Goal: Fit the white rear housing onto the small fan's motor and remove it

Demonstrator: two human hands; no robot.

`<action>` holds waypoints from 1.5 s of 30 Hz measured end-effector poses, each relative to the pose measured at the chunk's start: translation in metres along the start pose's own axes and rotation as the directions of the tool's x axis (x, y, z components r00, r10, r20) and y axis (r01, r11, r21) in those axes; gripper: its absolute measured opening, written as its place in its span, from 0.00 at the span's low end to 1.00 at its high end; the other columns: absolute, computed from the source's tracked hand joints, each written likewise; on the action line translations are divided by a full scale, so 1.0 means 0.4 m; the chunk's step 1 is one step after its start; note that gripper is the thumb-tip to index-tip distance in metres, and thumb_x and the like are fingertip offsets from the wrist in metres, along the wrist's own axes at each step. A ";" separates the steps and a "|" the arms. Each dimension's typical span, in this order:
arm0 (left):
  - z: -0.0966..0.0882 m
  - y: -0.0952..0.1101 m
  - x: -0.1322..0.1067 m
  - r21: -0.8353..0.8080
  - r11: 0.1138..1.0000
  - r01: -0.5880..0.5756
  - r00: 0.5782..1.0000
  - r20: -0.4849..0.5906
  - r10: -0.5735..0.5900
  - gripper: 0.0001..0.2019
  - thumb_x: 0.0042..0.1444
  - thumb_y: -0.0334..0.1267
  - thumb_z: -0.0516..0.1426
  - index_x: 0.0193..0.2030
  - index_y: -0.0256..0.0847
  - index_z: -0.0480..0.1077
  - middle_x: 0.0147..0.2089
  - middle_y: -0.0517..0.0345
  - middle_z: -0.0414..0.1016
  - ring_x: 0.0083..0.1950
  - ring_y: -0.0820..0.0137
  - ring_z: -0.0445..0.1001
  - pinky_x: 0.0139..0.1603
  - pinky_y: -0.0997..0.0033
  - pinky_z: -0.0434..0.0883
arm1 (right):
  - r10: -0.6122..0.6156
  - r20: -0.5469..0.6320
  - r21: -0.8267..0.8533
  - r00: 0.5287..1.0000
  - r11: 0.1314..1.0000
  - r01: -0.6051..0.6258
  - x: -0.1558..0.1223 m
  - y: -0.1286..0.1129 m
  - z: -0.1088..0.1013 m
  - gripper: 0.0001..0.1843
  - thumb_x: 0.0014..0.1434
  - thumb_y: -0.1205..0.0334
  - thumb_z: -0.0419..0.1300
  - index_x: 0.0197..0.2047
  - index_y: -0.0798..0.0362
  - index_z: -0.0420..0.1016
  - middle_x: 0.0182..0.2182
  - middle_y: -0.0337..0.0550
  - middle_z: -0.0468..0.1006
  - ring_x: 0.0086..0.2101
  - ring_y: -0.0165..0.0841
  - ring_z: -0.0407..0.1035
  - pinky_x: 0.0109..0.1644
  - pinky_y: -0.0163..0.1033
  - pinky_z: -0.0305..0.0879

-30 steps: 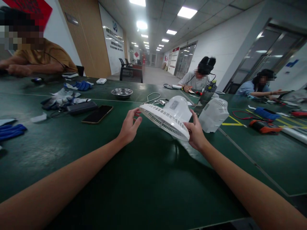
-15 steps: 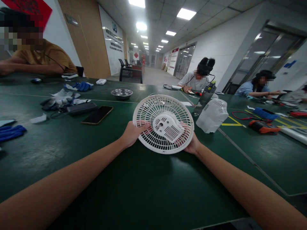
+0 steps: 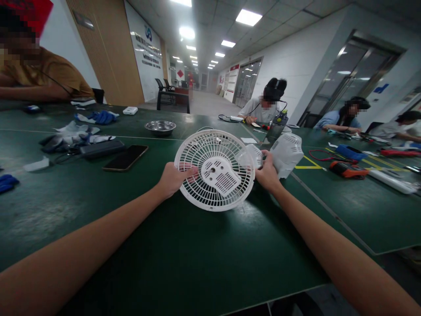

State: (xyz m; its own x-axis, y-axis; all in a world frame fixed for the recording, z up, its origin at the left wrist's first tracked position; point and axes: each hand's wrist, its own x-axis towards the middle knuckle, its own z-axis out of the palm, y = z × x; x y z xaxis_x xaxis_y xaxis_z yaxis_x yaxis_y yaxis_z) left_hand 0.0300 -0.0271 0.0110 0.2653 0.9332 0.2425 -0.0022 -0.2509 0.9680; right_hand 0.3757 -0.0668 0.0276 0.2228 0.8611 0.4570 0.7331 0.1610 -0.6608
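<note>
A round white fan grille [image 3: 215, 171] with a slotted hub plate is held tilted above the green table. My left hand [image 3: 173, 179] is closed on its left rim, thumb over the front ribs. To the right of the grille, my right hand [image 3: 268, 173] is closed around a small white plastic part [image 3: 255, 157] with slots along its lower side. The grille partly covers that part, so its full shape is hidden. Just beyond the right hand stands a translucent white plastic housing [image 3: 287, 153].
A phone [image 3: 126, 158], a dark case [image 3: 101, 149], gloves [image 3: 74, 135] and a metal bowl [image 3: 160, 127] lie to the left. A bottle [image 3: 278, 125] stands behind the housing. On the right are an orange multimeter [image 3: 348, 170] and a white tube [image 3: 391, 181]. Several people sit around the table.
My right hand has left the grille's right rim and moved outward, now gripping the small white part beside it. The left hand keeps hold of the grille. The view has shifted slightly right.
</note>
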 end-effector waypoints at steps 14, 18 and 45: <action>-0.021 -0.014 0.025 -0.058 0.982 0.179 0.979 -0.088 -0.184 0.11 0.51 0.37 0.69 0.40 0.36 0.78 0.38 0.49 0.83 0.39 0.60 0.84 0.47 0.50 0.82 | -0.147 -0.592 -0.375 0.793 0.920 -0.109 0.055 0.067 -0.131 0.40 0.48 0.59 0.64 0.64 0.49 0.59 0.63 0.58 0.60 0.64 0.57 0.55 0.65 0.66 0.52; -0.021 -0.014 0.027 -0.097 0.976 0.193 0.977 -0.075 -0.200 0.09 0.52 0.35 0.69 0.39 0.37 0.79 0.38 0.50 0.83 0.39 0.62 0.84 0.48 0.51 0.82 | 0.135 -0.511 -0.123 0.849 0.966 -0.228 0.070 0.157 -0.146 0.51 0.45 0.54 0.67 0.68 0.51 0.49 0.58 0.58 0.69 0.55 0.52 0.68 0.61 0.60 0.63; -0.029 -0.021 0.031 -0.086 0.981 0.176 0.983 -0.036 -0.180 0.09 0.53 0.35 0.68 0.41 0.38 0.79 0.40 0.49 0.84 0.40 0.62 0.83 0.47 0.53 0.81 | 0.061 -0.369 -0.009 0.928 0.998 -0.069 0.055 0.046 -0.048 0.54 0.43 0.44 0.73 0.67 0.55 0.56 0.44 0.53 0.82 0.40 0.47 0.77 0.50 0.53 0.71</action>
State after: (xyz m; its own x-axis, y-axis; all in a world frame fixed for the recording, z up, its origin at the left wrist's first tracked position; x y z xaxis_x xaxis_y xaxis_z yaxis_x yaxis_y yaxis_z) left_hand 0.0222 -0.0104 0.0065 0.2266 0.9717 0.0666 -0.0385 -0.0594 0.9975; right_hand 0.4065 -0.0539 0.0368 0.4882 0.6308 0.6031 0.7215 0.0970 -0.6856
